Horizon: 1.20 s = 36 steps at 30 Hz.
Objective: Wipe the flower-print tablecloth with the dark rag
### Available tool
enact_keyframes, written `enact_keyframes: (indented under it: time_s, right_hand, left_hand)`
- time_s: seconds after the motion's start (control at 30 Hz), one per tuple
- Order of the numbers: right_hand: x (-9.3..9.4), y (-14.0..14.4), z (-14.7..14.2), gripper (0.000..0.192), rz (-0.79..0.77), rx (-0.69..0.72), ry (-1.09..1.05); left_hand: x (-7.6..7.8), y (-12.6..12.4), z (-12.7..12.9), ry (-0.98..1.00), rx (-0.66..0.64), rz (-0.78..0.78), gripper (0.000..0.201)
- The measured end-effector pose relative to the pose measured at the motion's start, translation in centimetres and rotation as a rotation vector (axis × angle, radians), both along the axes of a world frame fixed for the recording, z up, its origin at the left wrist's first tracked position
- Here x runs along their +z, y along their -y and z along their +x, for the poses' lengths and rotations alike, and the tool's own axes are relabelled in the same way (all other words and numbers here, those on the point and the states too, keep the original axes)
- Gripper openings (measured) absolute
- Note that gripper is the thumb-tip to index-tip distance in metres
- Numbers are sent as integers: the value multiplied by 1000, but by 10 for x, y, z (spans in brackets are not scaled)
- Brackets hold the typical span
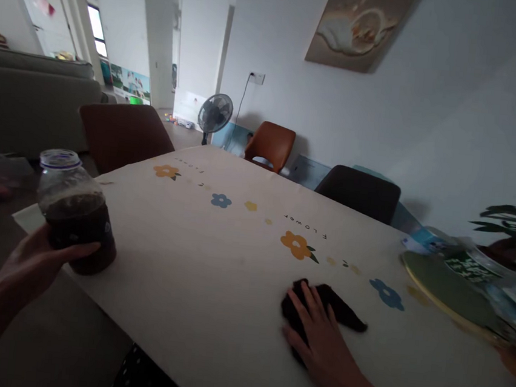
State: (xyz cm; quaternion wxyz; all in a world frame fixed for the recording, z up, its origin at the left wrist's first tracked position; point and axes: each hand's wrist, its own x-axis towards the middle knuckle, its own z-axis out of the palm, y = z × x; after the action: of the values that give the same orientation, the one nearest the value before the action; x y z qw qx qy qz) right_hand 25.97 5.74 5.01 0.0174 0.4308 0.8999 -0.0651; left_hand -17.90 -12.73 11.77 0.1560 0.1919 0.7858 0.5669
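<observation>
My left hand (pixel 46 258) is closed around a clear plastic jar (pixel 83 219) at the table's left edge. Dark liquid fills its lower part, and no lid sits on its mouth. Whether the jar's base touches the table I cannot tell. Over on the right, my right hand (pixel 318 327) presses a dark cloth (pixel 342 308) against the tabletop, fingers curved over it and a pointed end trailing out to the right. Both lie on a white tablecloth (pixel 211 298) printed with orange and blue flowers.
Along the right side are a round green board (pixel 444 290), a tissue pack (pixel 427 239) and a potted plant (pixel 509 242). Chairs stand around the far edge: brown (pixel 124 135), orange (pixel 272 145) and dark (pixel 361 191). Behind them is a fan (pixel 215 113).
</observation>
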Motion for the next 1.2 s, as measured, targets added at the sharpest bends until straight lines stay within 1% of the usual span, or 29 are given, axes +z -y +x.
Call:
enact_keyframes:
  time_s: [0.1, 0.2, 0.27, 0.33, 0.4, 0.47, 0.53, 0.6, 0.67, 0.7, 0.73, 0.77, 0.8, 0.87, 0.93, 1.0, 1.07, 1.13, 1.2]
  right_hand:
    - [7, -22, -53, 65, -27, 147, -6]
    - [12, -42, -119, 64, -43, 367, -66]
    - [11, -55, -168, 64, -38, 485, -106]
    - [10, -69, -217, 66, -24, 550, -120]
    - [9, -84, -265, 69, -11, 566, -107]
    - [10, -100, -309, 70, 0, 549, -85]
    - [11, -114, -347, 69, 31, 477, -77]
    - [13, -127, -379, 65, 35, 314, -89]
    - [16, -138, -403, 63, -15, 116, -107]
    - [17, -143, -412, 62, -47, 43, -111]
    - [18, -146, -419, 62, -71, 1, -112]
    - [19, -149, -423, 63, -83, -8, -110]
    - [19, -150, -425, 64, -86, 17, -103]
    - [20, -148, -421, 64, -93, 124, -81]
    - [19, -139, -410, 63, -109, 245, -65]
    - [18, -123, -392, 63, -117, 375, -63]
    - [18, -99, -368, 63, -107, 504, -74]
    - [20, -69, -336, 62, -81, 634, -91]
    - [24, -35, -296, 60, -61, 743, -117]
  left_hand:
    - [-2, -3, -4, 108, 60, 41, 59]
    - [-12, -6, -16, 93, 11, 91, 63]
    - [-20, -6, -23, 107, -25, 138, 67]
    - [-28, -6, -27, 109, -9, 164, 71]
    - [-35, -5, -30, 102, 13, 183, 75]
    - [-40, -4, -31, 97, 8, 204, 76]
    - [-43, -3, -31, 99, -22, 183, 75]
    - [-43, -3, -30, 91, -27, 142, 73]
    - [-42, -3, -28, 77, 0, 121, 72]
    - [-42, -3, -28, 68, 15, 126, 72]
    - [-42, -3, -28, 58, 22, 135, 72]
    - [-42, -3, -28, 51, 17, 144, 71]
    - [-43, -3, -29, 46, 4, 154, 69]
    - [-45, -2, -32, 47, -36, 161, 64]
    - [-46, -4, -36, 52, -66, 165, 64]
    - [-46, -7, -39, 61, -93, 185, 68]
    - [-46, -13, -41, 64, -104, 216, 71]
    - [-45, -20, -42, 65, -112, 230, 72]
    - [-45, -27, -43, 55, -124, 245, 71]
